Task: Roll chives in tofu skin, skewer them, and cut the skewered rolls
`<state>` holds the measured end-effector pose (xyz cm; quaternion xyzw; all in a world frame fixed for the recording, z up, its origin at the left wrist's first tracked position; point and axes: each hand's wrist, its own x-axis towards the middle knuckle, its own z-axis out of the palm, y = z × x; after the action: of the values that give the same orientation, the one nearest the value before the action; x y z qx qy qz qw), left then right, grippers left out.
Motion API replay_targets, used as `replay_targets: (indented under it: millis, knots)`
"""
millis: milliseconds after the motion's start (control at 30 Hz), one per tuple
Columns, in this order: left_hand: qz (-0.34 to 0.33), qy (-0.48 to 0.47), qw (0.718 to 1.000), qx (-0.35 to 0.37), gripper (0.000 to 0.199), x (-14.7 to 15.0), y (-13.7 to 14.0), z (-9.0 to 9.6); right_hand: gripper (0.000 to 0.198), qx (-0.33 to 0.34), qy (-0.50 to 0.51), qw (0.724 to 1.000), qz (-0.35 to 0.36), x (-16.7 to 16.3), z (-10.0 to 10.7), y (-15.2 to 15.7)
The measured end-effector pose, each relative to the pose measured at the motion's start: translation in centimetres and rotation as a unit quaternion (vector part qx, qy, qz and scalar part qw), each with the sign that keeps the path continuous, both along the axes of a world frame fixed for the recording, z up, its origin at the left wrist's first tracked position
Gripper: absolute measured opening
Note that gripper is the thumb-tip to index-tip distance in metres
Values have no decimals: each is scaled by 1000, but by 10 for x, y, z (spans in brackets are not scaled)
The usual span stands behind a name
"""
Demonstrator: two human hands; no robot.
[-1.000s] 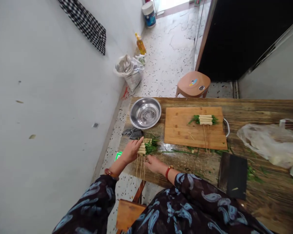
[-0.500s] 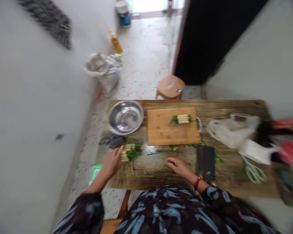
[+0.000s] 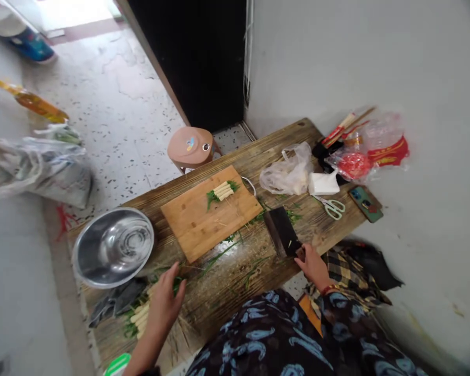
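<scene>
My right hand (image 3: 314, 267) is closed on the handle of a cleaver, whose broad dark blade (image 3: 281, 230) lies flat on the table. My left hand (image 3: 165, 296) is open, thumb and fingers apart, beside and partly over a pile of pale rolls with green leaves (image 3: 140, 316); it covers part of the pile. A small row of similar pale rolls (image 3: 223, 191), with greens sticking out at both ends, lies on the wooden cutting board (image 3: 191, 219). Loose green stalks (image 3: 217, 259) are scattered between the board and me.
A steel basin (image 3: 114, 248) stands left on the wooden table, with dark gloves or cloth (image 3: 119, 300) below it. To the right lie a plastic bag (image 3: 288, 169), tissues (image 3: 324, 183), scissors (image 3: 332, 208) and a phone (image 3: 365, 202). A stool (image 3: 190, 146) stands beyond the table.
My view has swung to the right. My right hand has gone from the bare tabletop to the cleaver's handle. My left hand has let go of the pile of rolls and moved to its right.
</scene>
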<state>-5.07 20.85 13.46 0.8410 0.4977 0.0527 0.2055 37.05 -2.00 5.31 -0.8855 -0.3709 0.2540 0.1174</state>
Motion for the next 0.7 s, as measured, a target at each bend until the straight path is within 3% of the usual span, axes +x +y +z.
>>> replay_targets:
  millis: [133, 233, 367, 433, 567, 700]
  knots:
    - [-86, -9, 992, -88, 40, 61, -14, -34, 32, 2, 15, 998, -57, 1, -5, -9]
    - [-132, -11, 982, -135, 42, 98, -32, -54, 33, 0, 26, 993, -114, 3, 1, -40]
    - [-155, -17, 977, -145, 51, 154, -42, -70, 23, -33, 37, 973, -226, 10, 7, -87]
    - [-150, -25, 979, -134, 55, 185, -39, -74, 24, -45, 30, 968, -243, 17, 5, -97]
    - [-109, -40, 988, -105, 62, 242, -32, -84, 26, -46, 36, 971, -232, 30, -8, -90]
    - [-95, -75, 990, -79, 70, 280, -31, -94, 27, -32, 47, 979, -194, 39, -25, -67]
